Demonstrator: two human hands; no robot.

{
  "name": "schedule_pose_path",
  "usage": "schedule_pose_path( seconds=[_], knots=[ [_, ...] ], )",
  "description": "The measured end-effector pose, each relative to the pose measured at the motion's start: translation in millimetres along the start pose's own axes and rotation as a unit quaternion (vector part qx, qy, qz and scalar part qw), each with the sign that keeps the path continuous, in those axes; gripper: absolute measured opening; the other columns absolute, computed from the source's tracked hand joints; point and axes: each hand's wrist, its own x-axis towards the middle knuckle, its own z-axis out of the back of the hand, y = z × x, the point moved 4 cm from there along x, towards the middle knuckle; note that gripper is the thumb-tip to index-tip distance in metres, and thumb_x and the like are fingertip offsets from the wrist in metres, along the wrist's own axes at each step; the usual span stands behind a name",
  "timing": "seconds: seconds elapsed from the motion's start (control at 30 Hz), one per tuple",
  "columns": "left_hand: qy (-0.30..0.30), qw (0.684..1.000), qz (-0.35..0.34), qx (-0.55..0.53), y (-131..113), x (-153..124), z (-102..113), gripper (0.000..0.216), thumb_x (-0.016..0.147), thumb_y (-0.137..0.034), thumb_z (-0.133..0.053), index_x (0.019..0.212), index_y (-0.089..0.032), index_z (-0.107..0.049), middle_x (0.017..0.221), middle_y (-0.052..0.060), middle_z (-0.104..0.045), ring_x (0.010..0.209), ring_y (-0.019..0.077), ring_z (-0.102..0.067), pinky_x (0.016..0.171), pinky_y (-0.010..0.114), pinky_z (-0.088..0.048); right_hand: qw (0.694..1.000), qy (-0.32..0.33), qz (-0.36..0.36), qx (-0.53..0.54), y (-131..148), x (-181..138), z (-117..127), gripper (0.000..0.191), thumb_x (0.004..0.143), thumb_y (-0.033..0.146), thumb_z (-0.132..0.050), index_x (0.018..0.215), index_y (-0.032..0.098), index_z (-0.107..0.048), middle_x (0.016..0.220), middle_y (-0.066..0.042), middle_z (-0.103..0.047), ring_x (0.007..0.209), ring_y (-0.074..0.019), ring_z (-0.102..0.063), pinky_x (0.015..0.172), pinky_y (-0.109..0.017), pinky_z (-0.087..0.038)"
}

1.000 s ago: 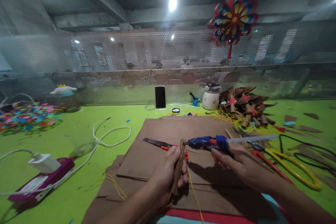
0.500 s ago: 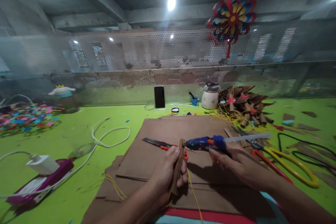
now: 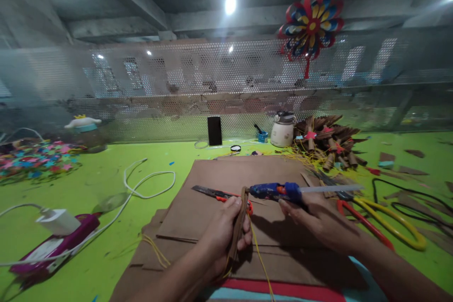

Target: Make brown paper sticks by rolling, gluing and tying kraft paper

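My left hand is closed around a narrow rolled strip of brown cardboard, held tilted above the stack. A yellow string hangs down from it. My right hand grips a blue hot glue gun with a translucent glue stick poking out of its back. The gun's nozzle meets or nearly meets the upper end of the roll. Beneath both hands lie stacked brown cardboard sheets. On them rests a utility knife, its red-orange handle partly hidden behind my left hand and the roll.
Yellow-and-red-handled scissors and a black cable lie at right. Behind them is a pile of brown cardboard pieces beside a white jar. A purple power strip, white cable and colourful stars occupy the left.
The glue gun and my right hand have shifted very slightly, with the nozzle staying at the top of the roll. My left hand keeps its grip on the roll.
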Motion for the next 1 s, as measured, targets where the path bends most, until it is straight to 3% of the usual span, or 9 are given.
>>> schedule_pose_path(
  seconds=[0.2,0.4,0.63,0.8,1.0],
  knots=[
    [0.004,1.0,0.0,-0.003,-1.2,-0.1,0.1,0.024,0.085,-0.041,-0.044,0.077,-0.018,-0.041,0.053,-0.005,-0.047,0.033,0.0054,-0.041,0.029,0.014,-0.022,0.999,0.04,0.003,0.009,0.5,-2.2,0.1,0.039,0.087,0.048,-0.039,0.077,0.017,-0.06,0.065,-0.001,-0.057,0.061,-0.0132,-0.049,0.057,-0.024,-0.037],
    [-0.005,1.0,0.013,0.005,-1.8,-1.5,-1.4,0.025,0.086,-0.043,-0.042,0.08,-0.019,-0.042,0.054,-0.005,-0.048,0.034,0.0058,-0.042,0.029,0.014,-0.021,1.0,-0.022,-0.011,0.006,-2.6,3.2,3.9,0.043,0.087,0.05,-0.036,0.073,0.017,-0.058,0.062,-0.001,-0.055,0.061,-0.0141,-0.05,0.059,-0.025,-0.037],
    [-0.004,1.0,0.013,0.004,4.3,1.6,3.3,0.031,0.083,-0.049,-0.043,0.077,-0.019,-0.041,0.048,-0.005,-0.047,0.03,0.0062,-0.039,0.028,0.015,-0.019,0.999,-0.022,-0.032,0.019,2.9,2.2,-0.9,0.044,0.085,0.053,-0.037,0.077,0.017,-0.061,0.067,-0.002,-0.058,0.065,-0.016,-0.052,0.061,-0.025,-0.04],
    [0.024,0.999,-0.016,0.026,9.3,13.9,14.2,0.037,0.079,-0.056,-0.047,0.076,-0.019,-0.043,0.045,-0.005,-0.047,0.029,0.0065,-0.037,0.031,0.017,-0.025,0.998,-0.027,-0.05,0.012,-1.7,-0.3,-1.9,0.045,0.082,0.057,-0.04,0.078,0.019,-0.064,0.071,-0.003,-0.061,0.067,-0.0166,-0.054,0.062,-0.024,-0.042],
    [0.014,0.999,-0.015,0.041,8.1,15.9,19.7,0.044,0.074,-0.061,-0.05,0.072,-0.018,-0.046,0.044,-0.004,-0.048,0.032,0.0079,-0.042,0.034,0.017,-0.028,0.998,0.005,-0.053,-0.018,-8.7,-5.6,-2.0,0.047,0.082,0.056,-0.039,0.093,0.019,-0.064,0.083,-0.005,-0.064,0.077,-0.0193,-0.057,0.071,-0.027,-0.043]
  ],
)
